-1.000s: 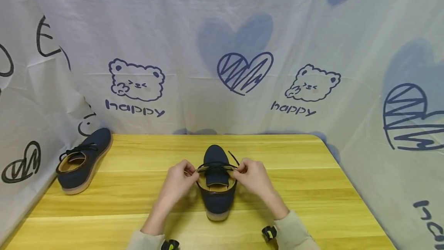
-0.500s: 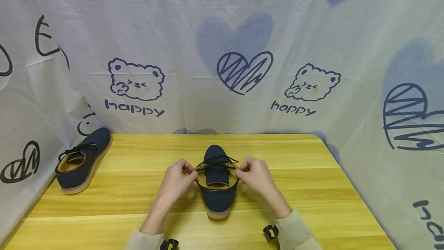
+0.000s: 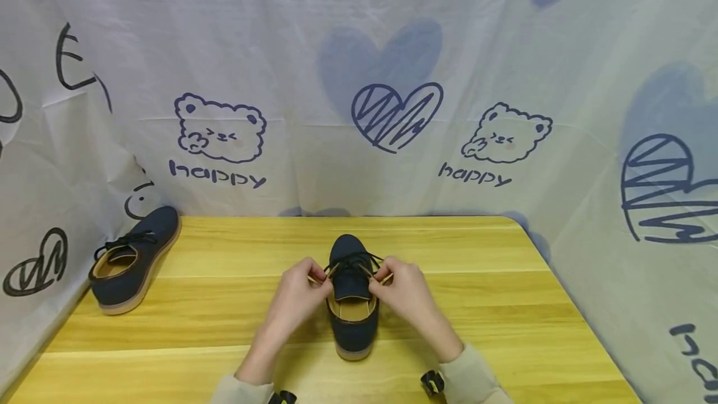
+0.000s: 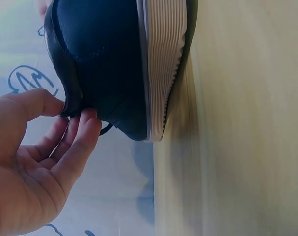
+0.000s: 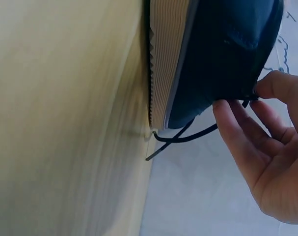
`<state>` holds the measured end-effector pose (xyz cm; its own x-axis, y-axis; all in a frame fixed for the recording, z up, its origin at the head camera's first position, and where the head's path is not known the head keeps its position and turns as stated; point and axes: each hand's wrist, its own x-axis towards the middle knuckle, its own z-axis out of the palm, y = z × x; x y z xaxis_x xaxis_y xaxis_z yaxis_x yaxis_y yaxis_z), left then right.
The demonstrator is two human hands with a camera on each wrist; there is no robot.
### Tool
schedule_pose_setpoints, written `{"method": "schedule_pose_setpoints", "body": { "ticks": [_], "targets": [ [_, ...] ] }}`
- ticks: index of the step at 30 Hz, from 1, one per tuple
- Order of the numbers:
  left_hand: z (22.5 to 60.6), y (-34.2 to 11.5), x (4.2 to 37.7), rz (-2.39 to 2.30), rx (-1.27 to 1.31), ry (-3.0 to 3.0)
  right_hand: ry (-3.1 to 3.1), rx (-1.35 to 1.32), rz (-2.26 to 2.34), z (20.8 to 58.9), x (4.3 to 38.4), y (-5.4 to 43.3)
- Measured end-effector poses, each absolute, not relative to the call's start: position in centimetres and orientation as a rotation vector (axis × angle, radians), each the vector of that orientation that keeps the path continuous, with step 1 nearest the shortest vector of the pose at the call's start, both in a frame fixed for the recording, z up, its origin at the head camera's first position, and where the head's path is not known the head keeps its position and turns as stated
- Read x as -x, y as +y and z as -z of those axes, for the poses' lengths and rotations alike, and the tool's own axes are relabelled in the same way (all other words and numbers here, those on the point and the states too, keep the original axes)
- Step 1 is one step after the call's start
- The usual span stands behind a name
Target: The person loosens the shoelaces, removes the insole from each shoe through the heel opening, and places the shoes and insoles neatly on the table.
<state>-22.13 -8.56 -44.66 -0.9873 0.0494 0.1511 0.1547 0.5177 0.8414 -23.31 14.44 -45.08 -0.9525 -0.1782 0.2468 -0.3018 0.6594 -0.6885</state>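
Observation:
A dark navy lace-up shoe [image 3: 354, 333] stands on the table, toe pointing away from me, its tongue [image 3: 351, 287] lying in the opening. In the head view my left hand [image 3: 301, 290] pinches the left lace flap near the front of the opening. My right hand [image 3: 405, 287] pinches the right flap the same way. The left wrist view shows my left thumb and fingertips on the shoe's dark upper edge [image 4: 70, 86]. A thin black shoelace [image 5: 188, 138] hangs past the shoe's front in the right wrist view, its end loose.
A matching navy shoe [image 3: 137, 260], its lace tied in a bow, stands at the table's left edge. The yellow wooden table [image 3: 477, 317] ends at a printed white cloth [image 3: 314, 161], which hangs behind and along both sides.
Both hands have moved inward, bringing the spread flaps closer together, and the shoe's opening is narrower. The lace end sticking up at the right has dropped lower.

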Motion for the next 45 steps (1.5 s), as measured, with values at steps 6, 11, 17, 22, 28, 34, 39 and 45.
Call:
{"method": "schedule_pose_setpoints", "body": {
  "ticks": [6,11,17,22,28,34,39,45],
  "targets": [
    [44.5,-8.1,22.1,1.468,0.229,-2.682,-2.741,-0.413,-1.096,45.0,23.1,13.9],
    [44.5,-8.2,22.1,1.477,0.254,-2.710,-2.764,-0.414,-1.079,44.8,22.8,13.7],
    [44.4,-8.5,22.1,1.519,0.275,-2.757,-2.843,-0.403,-1.120,44.8,21.9,13.7],
    [44.1,-8.7,22.0,1.534,0.325,-2.772,-2.858,-0.400,-1.175,45.0,21.1,13.8],
    [44.0,-8.7,22.0,1.513,0.333,-2.801,-2.849,-0.429,-1.207,45.2,20.8,13.7],
    [44.1,-8.6,21.9,1.524,0.347,-2.795,-2.835,-0.429,-1.270,45.4,20.9,14.0],
    [44.3,-8.8,21.8,1.560,0.332,-2.761,-2.827,-0.457,-1.331,45.6,21.0,14.4],
    [44.3,-9.1,21.7,1.509,0.349,-2.690,-2.808,-0.545,-1.373,45.4,21.4,15.1]
  ]
}}
